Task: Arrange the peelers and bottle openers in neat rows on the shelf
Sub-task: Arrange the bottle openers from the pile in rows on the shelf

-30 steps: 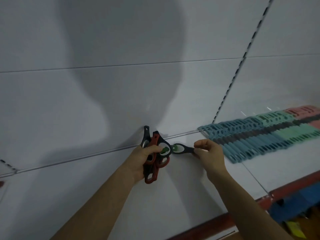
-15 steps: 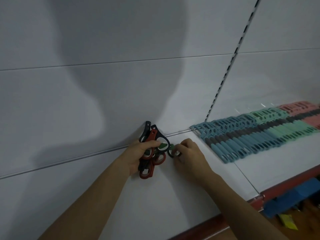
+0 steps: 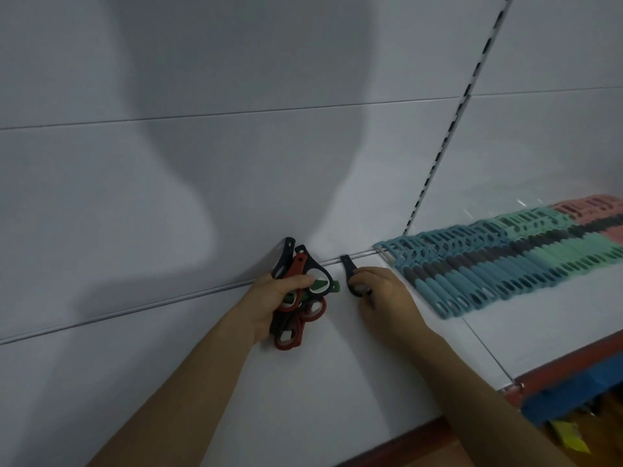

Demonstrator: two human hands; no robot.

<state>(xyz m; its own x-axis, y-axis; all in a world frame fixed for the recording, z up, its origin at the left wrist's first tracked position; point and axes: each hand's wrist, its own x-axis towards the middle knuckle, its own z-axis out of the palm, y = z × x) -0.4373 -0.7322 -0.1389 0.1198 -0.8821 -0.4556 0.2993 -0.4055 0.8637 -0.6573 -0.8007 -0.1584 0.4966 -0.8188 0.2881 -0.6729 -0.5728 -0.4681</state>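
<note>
Black plastic, the single bottle opener point(image 3: 348, 269) sits at the back of the white shelf point(image 3: 303, 399). Its long axis runs from a narrow tail at about eleven o'clock, close to the seam under the back panel point(image 3: 236, 180), to a ring end at five o'clock. The right hand point(image 3: 384, 291) covers that ring end with curled fingers that pinch it; whether the opener already rests flat on the shelf I cannot tell. That hand lies at four o'clock from the opener and is the nearer one, so setting it down looks like a short press and a release rather than a reach. At nine o'clock, just beside but apart, the left hand point(image 3: 276, 298) grips a bunch of openers point(image 3: 299, 266), red, black and green, fanned with tails up at twelve o'clock and rings hanging below the fist. At three o'clock the peelers point(image 3: 505, 264) lie in a packed row of teal, green and pink, starting near the foot of the slotted upright point(image 3: 451, 146). A bare strip separates the opener from the first peeler, which I judge enough for a new row to start there. Open shelf spreads toward six and eight o'clock, and the red front lip point(image 3: 566, 362) lies well away at five o'clock.
</note>
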